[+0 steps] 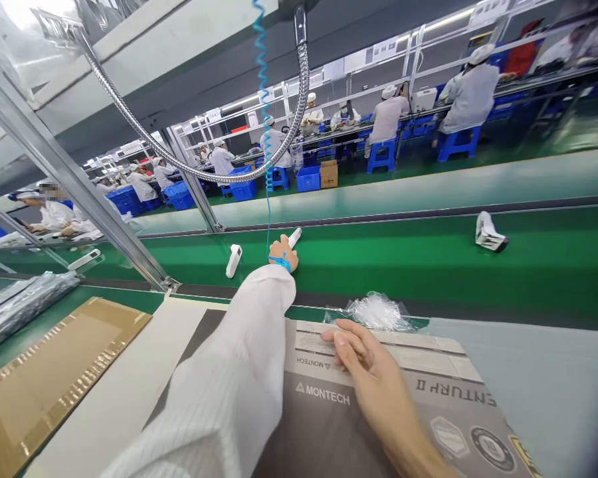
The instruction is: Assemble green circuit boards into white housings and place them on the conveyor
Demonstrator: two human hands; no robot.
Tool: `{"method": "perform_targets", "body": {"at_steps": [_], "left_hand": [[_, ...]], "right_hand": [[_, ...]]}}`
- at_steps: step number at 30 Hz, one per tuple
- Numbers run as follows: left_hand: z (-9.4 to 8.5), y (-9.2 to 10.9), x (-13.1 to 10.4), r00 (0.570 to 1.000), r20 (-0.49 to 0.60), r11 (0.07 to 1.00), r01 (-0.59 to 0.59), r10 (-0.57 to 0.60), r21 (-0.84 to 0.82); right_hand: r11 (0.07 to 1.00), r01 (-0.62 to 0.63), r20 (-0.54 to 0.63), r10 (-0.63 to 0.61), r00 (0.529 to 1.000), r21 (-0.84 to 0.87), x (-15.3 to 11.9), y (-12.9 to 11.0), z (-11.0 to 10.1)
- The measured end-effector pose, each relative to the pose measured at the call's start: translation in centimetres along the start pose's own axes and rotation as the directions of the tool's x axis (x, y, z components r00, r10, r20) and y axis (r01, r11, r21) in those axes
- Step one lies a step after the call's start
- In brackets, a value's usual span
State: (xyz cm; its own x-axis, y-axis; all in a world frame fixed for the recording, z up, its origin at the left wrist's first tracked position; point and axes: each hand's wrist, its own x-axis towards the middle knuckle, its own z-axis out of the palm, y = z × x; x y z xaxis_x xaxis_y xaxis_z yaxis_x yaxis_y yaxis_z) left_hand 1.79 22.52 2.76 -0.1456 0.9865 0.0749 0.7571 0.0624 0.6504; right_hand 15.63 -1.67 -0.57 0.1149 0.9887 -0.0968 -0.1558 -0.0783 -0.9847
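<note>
My left hand (283,253), wearing a blue wrist strap, reaches out over the green conveyor belt (389,255). Its fingers close around a slim white plastic device (295,236), whose far end sticks out past them; the fingertips are partly hidden. To its left on the belt lies a similar white device (234,261). My right hand (366,362) hovers over or rests on a flat grey printed cardboard piece (323,425) marked MONTECH. Those fingers are loosely bent, with nothing visible in them.
Crumpled clear plastic bags (379,311) lie at the belt's near edge. Farther right on the belt sits a white and black device (489,232). Brown cardboard (54,372) lies at left beside a metal post (90,179). A metal hose (179,169) and blue coiled cord (263,86) hang ahead.
</note>
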Motion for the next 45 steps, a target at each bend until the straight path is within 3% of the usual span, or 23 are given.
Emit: {"method": "perform_targets", "body": {"at_steps": [4,8,10,13,14,17,18,20,23,26,28,30,32,34,37,40,43,45], "left_hand": [[-2.5,0.5,-2.6,0.991,0.123,0.983,0.067,-0.046,-0.171],[-5.9,1.2,-8.3,0.955,0.285,0.916,0.039,0.083,-0.399],[-7.3,1.2,-12.0,0.913,0.364,0.873,0.019,0.184,-0.488],[-8.0,0.5,-17.0,0.796,0.45,0.756,-0.013,0.404,-0.655],[-7.7,0.1,-18.3,0.799,0.432,0.737,-0.021,0.419,-0.676],[-5.7,-0.9,-21.4,0.939,0.224,0.72,-0.036,0.262,-0.693],[-4.9,-1.2,-22.1,0.965,0.176,0.708,-0.013,0.193,-0.706],[-3.5,-1.5,-23.3,0.965,0.226,0.667,0.08,0.136,-0.741],[-2.7,-1.6,-24.4,0.892,0.401,0.672,0.167,0.209,-0.722],[-3.3,-1.8,-24.7,0.896,0.373,0.749,0.072,0.242,-0.658],[-4.0,-2.0,-24.6,0.918,0.306,0.773,-0.001,0.253,-0.635],[-4.5,-2.1,-24.5,0.928,0.267,0.786,-0.042,0.259,-0.617],[-4.6,-2.3,-24.4,0.932,0.253,0.796,-0.058,0.259,-0.603],[-4.4,-2.5,-24.1,0.939,0.237,0.803,-0.065,0.251,-0.592],[-4.3,-3.0,-23.2,0.98,0.153,0.864,-0.031,0.125,-0.502],[-4.7,-3.8,-22.1,0.998,0.064,0.909,0.03,-0.004,-0.415],[-5.4,-4.3,-21.6,0.995,0.095,0.908,0.076,-0.04,-0.412],[-5.6,-4.4,-21.5,0.991,0.124,0.921,0.1,-0.057,-0.376]], "right_hand": [[0.992,-0.027,-0.002,0.027,1.0,0.119,0.1,-0.3,0.0],[0.906,-0.189,0.106,0.16,0.981,0.379,0.1,-1.0,-0.2],[0.84,-0.294,0.226,0.21,0.951,0.456,0.0,-1.5,-0.4],[0.833,-0.354,0.369,0.197,0.908,0.426,-0.4,-2.1,-0.6],[0.855,-0.333,0.375,0.18,0.909,0.397,-0.6,-2.2,-0.5],[0.924,-0.193,0.259,0.108,0.96,0.331,-0.8,-2.0,0.0],[0.939,-0.134,0.197,0.073,0.978,0.316,-0.8,-1.8,0.2],[0.959,-0.016,0.089,-0.009,0.996,0.281,-0.8,-1.4,0.5],[0.983,0.102,0.029,-0.107,0.994,0.15,-0.7,-1.0,0.4],[0.956,0.223,-0.04,-0.235,0.971,-0.189,-0.7,-1.3,-0.6],[0.813,0.345,-0.057,-0.418,0.907,-0.469,-0.6,-1.8,-1.4],[0.585,0.45,0.034,-0.585,0.811,-0.674,-0.5,-2.2,-2.2],[0.371,0.495,0.156,-0.655,0.739,-0.786,-0.5,-2.5,-2.5],[0.229,0.494,0.24,-0.659,0.713,-0.839,-0.8,-2.5,-2.3],[0.211,0.559,0.336,-0.615,0.713,-0.802,-1.5,-2.3,-1.5],[0.35,0.558,0.3,-0.572,0.764,-0.753,-0.9,-2.1,-1.2],[0.4,0.346,0.085,-0.542,0.836,-0.849,1.7,-2.4,-2.2],[0.307,0.199,0.019,-0.502,0.865,-0.93,3.5,-2.8,-3.3]]}}
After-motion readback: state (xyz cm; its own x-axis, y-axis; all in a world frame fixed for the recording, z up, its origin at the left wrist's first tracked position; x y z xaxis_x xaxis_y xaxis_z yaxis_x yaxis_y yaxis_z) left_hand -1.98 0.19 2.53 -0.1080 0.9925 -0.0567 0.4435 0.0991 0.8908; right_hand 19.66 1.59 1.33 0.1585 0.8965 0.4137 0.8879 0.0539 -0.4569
